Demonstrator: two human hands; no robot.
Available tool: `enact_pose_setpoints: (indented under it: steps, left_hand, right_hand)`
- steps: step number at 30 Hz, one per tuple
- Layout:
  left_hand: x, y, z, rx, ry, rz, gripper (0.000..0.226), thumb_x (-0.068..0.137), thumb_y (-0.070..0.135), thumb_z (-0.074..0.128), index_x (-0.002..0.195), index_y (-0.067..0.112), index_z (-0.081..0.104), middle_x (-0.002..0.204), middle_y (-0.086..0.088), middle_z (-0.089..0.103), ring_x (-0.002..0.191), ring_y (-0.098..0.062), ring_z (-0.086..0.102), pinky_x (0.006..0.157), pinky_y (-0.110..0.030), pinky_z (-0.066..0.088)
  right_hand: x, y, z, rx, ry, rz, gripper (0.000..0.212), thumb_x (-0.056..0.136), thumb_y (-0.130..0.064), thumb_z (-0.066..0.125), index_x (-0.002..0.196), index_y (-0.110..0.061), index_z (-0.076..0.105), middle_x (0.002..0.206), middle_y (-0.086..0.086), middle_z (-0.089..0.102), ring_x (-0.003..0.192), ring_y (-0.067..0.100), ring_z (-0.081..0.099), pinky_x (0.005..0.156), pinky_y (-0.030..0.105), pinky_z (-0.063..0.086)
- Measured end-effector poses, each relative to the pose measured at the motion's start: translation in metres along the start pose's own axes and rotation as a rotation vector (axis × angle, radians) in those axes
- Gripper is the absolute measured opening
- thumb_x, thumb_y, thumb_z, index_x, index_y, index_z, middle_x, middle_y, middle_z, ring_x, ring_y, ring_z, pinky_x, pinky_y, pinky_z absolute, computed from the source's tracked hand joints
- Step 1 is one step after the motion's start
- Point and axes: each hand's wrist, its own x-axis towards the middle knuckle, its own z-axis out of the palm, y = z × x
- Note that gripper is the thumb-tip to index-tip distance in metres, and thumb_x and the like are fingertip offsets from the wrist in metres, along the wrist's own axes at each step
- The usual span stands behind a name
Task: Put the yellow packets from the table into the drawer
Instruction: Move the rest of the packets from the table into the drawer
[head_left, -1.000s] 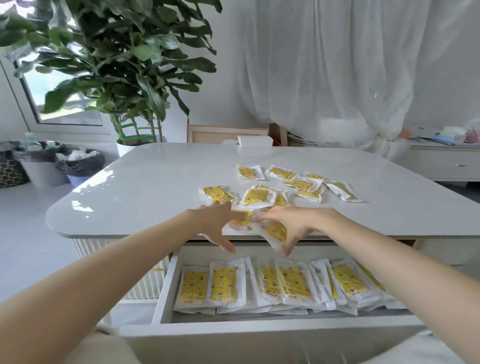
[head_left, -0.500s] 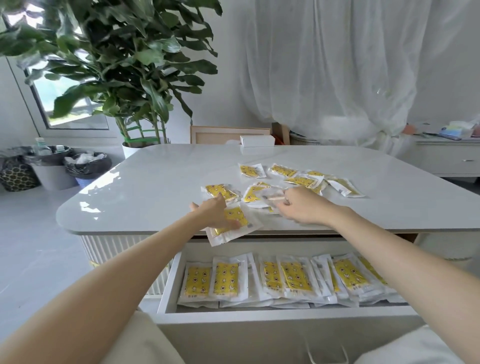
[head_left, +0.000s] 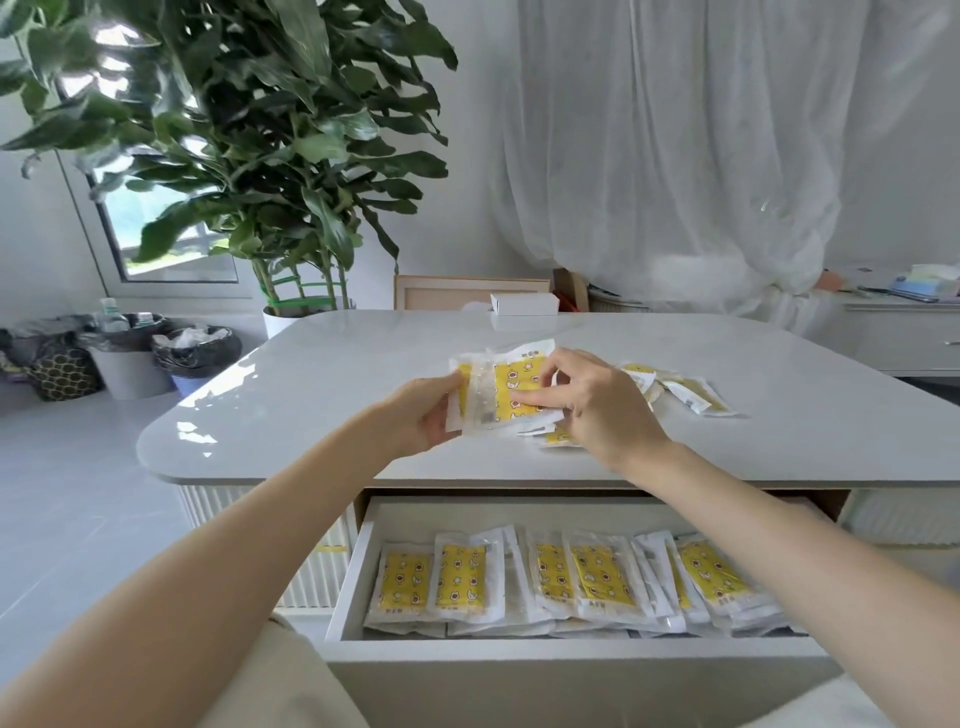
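Whereas half a second ago the left hand (head_left: 426, 410) pressed a single sleeve flat at the near edge, it now grips the left end of a gathered bundle of yellow packets (head_left: 511, 389). The bundle is raised clear of the white table (head_left: 311, 395), roughly level and several sleeves deep; the count cannot be told.

At 3 o'clock of the bundle, the right hand (head_left: 597, 405) pinches its right end, thumb and fingertips closed on the top sleeve. Half a second ago that hand was reaching into the scatter.

The scatter has thinned accordingly: the loose sleeves formerly spread at 12 o'clock of the hands are gone. What remains:
- One stray packet (head_left: 558, 436), partly hidden at 6 o'clock of the right hand.
- A small cluster of leftover packets (head_left: 691, 395) on the tabletop, at 3 o'clock of that hand.

The open drawer (head_left: 571, 660) sits at 6 o'clock, below the table edge. The stored packets (head_left: 457, 577) overlap in a row across it, layout unchanged.

Judgement: gathering is mostly done, and the bundle is ready to go down into the drawer. At least one more pick-up is needed for the leftovers. Slick sleeves may slip from a loose two-handed hold.
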Motion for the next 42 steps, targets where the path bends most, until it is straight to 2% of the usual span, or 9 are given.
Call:
enact_pose_setpoints:
  steps: [8,15,18,23,26,32,35,38,42]
  left_hand:
    - [-0.001,-0.002,-0.015,0.166,0.147,0.139,0.024,0.08,0.016,0.074,0.097,0.003,0.064,0.088,-0.009,0.065,0.07,-0.018,0.062,0.052,-0.021,0.057]
    - [0.009,-0.008,-0.049,0.303,0.377,0.101,0.037,0.073,0.022,0.082,0.098,0.005,0.06,0.068,-0.004,0.067,0.055,-0.014,0.061,0.061,-0.025,0.054]
    - [0.006,-0.013,-0.049,0.415,0.345,0.054,0.052,0.07,0.023,0.084,0.112,0.004,0.059,0.096,-0.013,0.069,0.073,-0.021,0.062,0.075,-0.033,0.055]
    - [0.001,-0.016,-0.042,0.418,0.337,0.088,0.022,0.076,0.017,0.078,0.08,0.009,0.059,0.09,-0.011,0.066,0.071,-0.021,0.063,0.082,-0.036,0.055]
    - [0.001,-0.015,-0.048,0.412,0.378,0.115,0.035,0.075,0.02,0.08,0.1,0.002,0.064,0.104,-0.016,0.069,0.083,-0.027,0.065,0.09,-0.043,0.054]
    - [-0.002,-0.012,-0.06,0.4,0.438,0.108,0.037,0.075,0.019,0.08,0.103,0.003,0.062,0.103,-0.015,0.068,0.093,-0.031,0.068,0.089,-0.043,0.055]
    - [0.0,-0.011,-0.062,0.386,0.457,0.082,0.045,0.074,0.015,0.08,0.109,0.004,0.055,0.097,-0.014,0.064,0.086,-0.028,0.063,0.084,-0.038,0.055]
    - [-0.003,-0.01,-0.064,0.402,0.425,0.021,0.06,0.071,0.014,0.082,0.121,0.002,0.051,0.113,-0.016,0.064,0.094,-0.029,0.066,0.08,-0.036,0.055]
    - [-0.005,-0.009,-0.067,0.501,0.276,-0.129,0.044,0.068,0.015,0.084,0.106,0.001,0.065,0.105,-0.016,0.071,0.099,-0.029,0.069,0.087,-0.042,0.056]
  right_hand:
    - [0.01,-0.004,0.017,0.126,-0.167,0.182,0.049,0.078,0.012,0.054,0.113,-0.016,0.072,0.113,0.0,0.067,0.101,0.017,0.062,0.08,0.021,0.048]
    - [-0.002,0.029,0.044,0.028,-0.706,0.582,0.054,0.098,-0.013,0.037,0.151,-0.023,0.028,0.157,-0.001,0.024,0.146,0.019,0.016,0.115,0.037,0.021]
    - [-0.007,0.027,0.059,-0.03,-0.969,0.609,0.055,0.103,-0.034,0.025,0.154,-0.027,0.007,0.162,-0.001,0.002,0.147,0.024,-0.015,0.12,0.045,0.0]
    - [0.007,0.016,0.075,-0.027,-0.937,0.521,0.051,0.099,-0.054,0.024,0.143,-0.034,0.04,0.153,0.006,0.032,0.146,0.025,0.014,0.118,0.045,0.014]
    - [0.012,0.01,0.072,0.113,-0.902,0.544,0.041,0.098,-0.055,0.029,0.089,-0.042,0.067,0.091,-0.006,0.057,0.098,0.018,0.052,0.096,0.037,0.038]
    - [0.024,0.0,0.047,0.055,-0.752,0.583,0.054,0.093,-0.06,0.04,0.075,-0.023,0.075,0.055,-0.007,0.046,0.054,0.011,0.046,0.057,0.027,0.036]
    - [0.019,-0.002,0.055,0.028,-0.619,0.621,0.045,0.083,-0.063,0.056,0.089,-0.02,0.064,0.09,-0.004,0.061,0.09,0.016,0.058,0.068,0.029,0.043]
    - [0.017,-0.008,0.074,0.133,-0.734,0.737,0.081,0.072,-0.068,0.065,0.133,-0.019,0.046,0.134,0.003,0.05,0.124,0.025,0.044,0.094,0.04,0.043]
    - [0.027,-0.017,0.089,0.099,-0.786,0.912,0.113,0.065,-0.061,0.076,0.149,-0.011,0.019,0.14,0.011,0.043,0.129,0.031,0.04,0.1,0.043,0.043]
